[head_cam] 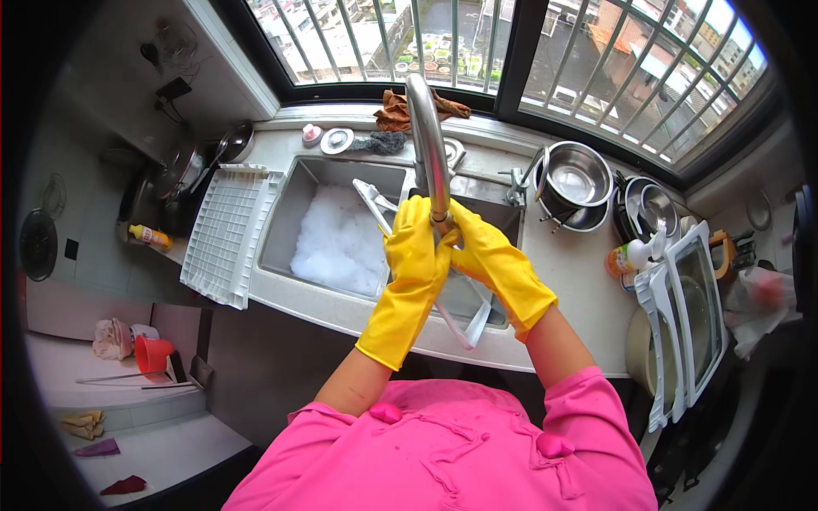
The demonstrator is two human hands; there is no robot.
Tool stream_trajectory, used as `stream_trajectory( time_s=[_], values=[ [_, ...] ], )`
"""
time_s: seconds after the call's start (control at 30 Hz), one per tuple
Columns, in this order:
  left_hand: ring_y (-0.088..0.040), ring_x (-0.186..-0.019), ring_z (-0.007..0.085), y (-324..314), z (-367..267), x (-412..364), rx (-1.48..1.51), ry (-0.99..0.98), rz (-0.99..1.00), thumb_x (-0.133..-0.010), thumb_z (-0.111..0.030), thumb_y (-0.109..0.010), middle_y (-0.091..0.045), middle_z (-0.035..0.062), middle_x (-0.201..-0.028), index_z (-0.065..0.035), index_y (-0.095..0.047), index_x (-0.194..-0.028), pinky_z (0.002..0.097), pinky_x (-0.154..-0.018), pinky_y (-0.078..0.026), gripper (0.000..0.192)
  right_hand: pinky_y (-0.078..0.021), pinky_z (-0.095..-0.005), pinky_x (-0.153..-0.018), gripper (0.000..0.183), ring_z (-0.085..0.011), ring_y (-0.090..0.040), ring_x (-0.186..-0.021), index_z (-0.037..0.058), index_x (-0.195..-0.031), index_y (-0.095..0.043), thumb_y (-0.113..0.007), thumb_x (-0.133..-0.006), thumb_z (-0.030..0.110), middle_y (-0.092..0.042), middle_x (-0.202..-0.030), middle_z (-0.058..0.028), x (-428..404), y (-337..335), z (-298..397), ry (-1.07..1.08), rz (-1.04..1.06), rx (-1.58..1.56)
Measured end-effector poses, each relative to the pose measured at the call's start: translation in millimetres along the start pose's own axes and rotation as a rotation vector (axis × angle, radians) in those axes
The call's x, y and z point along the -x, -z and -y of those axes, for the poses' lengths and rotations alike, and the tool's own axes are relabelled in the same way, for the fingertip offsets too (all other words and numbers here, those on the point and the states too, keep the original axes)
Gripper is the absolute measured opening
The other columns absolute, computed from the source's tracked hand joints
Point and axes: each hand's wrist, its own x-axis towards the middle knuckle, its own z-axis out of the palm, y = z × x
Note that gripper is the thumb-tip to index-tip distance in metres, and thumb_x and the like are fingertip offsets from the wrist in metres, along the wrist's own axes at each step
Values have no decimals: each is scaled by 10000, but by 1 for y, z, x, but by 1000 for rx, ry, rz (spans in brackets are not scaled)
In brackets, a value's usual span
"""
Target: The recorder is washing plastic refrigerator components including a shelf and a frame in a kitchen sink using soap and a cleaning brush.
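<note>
Both my hands wear yellow rubber gloves and meet at the mouth of a metal faucet [428, 137]. My left hand [412, 246] is on the left of the spout, its fingers pointing up. My right hand [489, 249] curls in from the right, close against the spout's end. Behind and below the gloves lies a white plastic frame [471, 322], slanting across the double sink; another white bar [370, 199] shows beyond my left hand. The gloves hide whether I grip the frame or the spout. White foam [339, 239] fills much of the left basin [275, 246].
A white plastic rack [223, 233] overhangs the counter at left. Steel bowls [578, 175] and a spray bottle [629, 255] stand at right, near white-framed clear panels [693, 313] leaning upright. A dark scouring pad [383, 142] and a brown cloth [393, 112] lie by the window.
</note>
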Motion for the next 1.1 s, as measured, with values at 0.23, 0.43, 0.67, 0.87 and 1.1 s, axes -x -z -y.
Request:
stream_trajectory(
  time_s=[0.23,0.43,0.67,0.87,1.1],
  values=[
    [-427,-1392,322,-31,46,55,344,353,-473,-1014,-155,-579,-399,198,-1530,-20,-361,-1513,404,-1139,-352,561,-529,-411,-860,510,-371,-666,-1000,91,-1207,-628,-799,-771,291,-695,-1065,-170,-66,-40,-9,37,201,-67],
    [-431,-1380,232,-22,16,48,602,682,-305,-1063,-318,-467,-377,101,-1551,-150,-171,-1615,347,-1081,-403,649,-533,-462,-853,397,-407,-663,-1001,62,-1023,-628,-777,-768,327,-689,-1065,-216,-105,-55,10,73,126,185],
    [-443,-1383,241,-24,34,50,533,649,-299,-1044,-247,-506,-414,113,-1535,-108,-230,-1592,368,-1071,-426,629,-537,-488,-832,340,-416,-667,-980,65,-1007,-634,-735,-790,306,-700,-1024,-207,-88,-62,-15,38,134,212],
    [-469,-1368,323,1,18,40,77,217,-291,-984,-216,-626,-503,185,-1468,-72,-401,-1511,371,-1125,-365,591,-536,-488,-800,350,-436,-660,-936,60,-970,-623,-749,-761,311,-695,-955,-217,-36,-29,-82,-120,45,183],
    [-524,-1318,251,30,-34,-30,341,151,158,-1040,-312,-523,-575,142,-1398,-78,-490,-1457,312,-1105,-367,479,-550,-313,-604,251,-186,-675,-693,50,-981,-665,-765,-821,215,-689,-836,-77,20,9,-118,-477,-28,-552]
  ],
)
